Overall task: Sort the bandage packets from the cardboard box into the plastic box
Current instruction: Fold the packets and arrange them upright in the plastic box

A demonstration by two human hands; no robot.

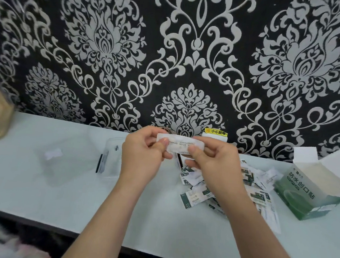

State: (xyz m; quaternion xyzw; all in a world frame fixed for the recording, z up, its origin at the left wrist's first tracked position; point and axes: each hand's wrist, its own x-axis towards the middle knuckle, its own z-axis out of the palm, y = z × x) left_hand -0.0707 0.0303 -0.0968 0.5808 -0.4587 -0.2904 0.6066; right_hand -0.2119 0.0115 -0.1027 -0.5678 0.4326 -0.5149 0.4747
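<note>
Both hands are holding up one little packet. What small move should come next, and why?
Probably move the packet left and down into the clear plastic box. The left hand and right hand pinch its ends in the air, the box stands just left of the left hand, and a pile of packets lies beside the open cardboard box.

A white bandage packet (181,145) is held up; loose packets (191,198) are strewn between the opened cardboard box (307,194) and the clear plastic box (112,156).
</note>
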